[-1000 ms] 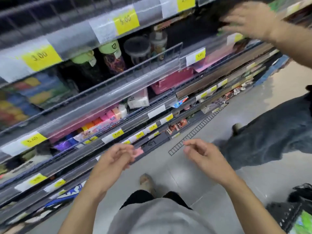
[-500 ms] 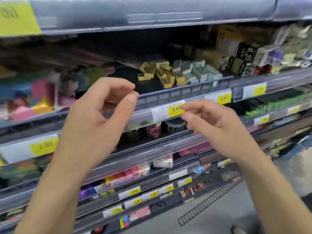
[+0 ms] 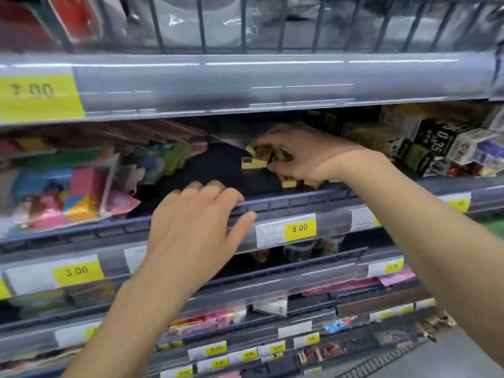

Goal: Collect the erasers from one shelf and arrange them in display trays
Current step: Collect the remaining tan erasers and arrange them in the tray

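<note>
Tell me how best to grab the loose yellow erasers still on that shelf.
Take each eraser across its short sides, coming over the front rail from the front and above. They are small blocks lying jumbled, so a thumb-and-finger pinch probably suits. The right hand already grips a bunch; the left hand rests on the rail.

the small yellowish-tan block erasers [image 3: 255, 162] look matt. the dark blue wire shelf rail [image 3: 286, 204] looks like painted metal, smooth. clear glossy plastic price strips [image 3: 272, 85] catch the light over paper yellow price labels [image 3: 300, 228]. shiny foil-like coloured packets [image 3: 81, 205] lie at left.
</note>
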The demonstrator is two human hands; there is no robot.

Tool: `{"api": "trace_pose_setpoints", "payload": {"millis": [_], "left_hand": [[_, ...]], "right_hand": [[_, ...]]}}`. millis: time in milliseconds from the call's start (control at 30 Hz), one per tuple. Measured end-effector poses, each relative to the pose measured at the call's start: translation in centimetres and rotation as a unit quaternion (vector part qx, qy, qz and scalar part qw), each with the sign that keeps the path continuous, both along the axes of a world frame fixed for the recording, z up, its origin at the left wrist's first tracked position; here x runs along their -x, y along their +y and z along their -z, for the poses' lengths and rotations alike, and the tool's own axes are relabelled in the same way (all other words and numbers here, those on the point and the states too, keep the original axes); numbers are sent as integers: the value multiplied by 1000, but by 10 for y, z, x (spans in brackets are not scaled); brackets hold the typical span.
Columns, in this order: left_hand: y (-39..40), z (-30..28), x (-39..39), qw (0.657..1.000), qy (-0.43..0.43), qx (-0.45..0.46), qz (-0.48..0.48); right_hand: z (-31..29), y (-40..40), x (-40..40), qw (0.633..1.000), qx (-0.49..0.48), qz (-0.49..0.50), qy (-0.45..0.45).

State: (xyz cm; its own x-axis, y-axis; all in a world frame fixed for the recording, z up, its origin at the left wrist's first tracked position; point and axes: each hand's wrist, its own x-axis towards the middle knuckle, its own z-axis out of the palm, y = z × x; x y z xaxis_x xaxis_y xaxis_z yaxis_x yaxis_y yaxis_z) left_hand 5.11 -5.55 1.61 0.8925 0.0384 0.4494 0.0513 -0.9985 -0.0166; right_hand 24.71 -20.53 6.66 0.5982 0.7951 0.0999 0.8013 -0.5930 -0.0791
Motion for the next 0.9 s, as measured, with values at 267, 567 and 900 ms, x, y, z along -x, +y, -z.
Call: {"api": "trace_pose_setpoints", "payload": {"millis": [267,567,900], "left_hand": [[-1,-4,-1,998,9,57,-25],[7,-33,-40,918,34,393,-33],[31,-37,-49,832,6,553,-38]], "right_hand": [[2,11,-12,999,-13,-31,33],[-4,7,31,957,-204,-174,112],[3,22,-13,997,-11,-47,54]]}}
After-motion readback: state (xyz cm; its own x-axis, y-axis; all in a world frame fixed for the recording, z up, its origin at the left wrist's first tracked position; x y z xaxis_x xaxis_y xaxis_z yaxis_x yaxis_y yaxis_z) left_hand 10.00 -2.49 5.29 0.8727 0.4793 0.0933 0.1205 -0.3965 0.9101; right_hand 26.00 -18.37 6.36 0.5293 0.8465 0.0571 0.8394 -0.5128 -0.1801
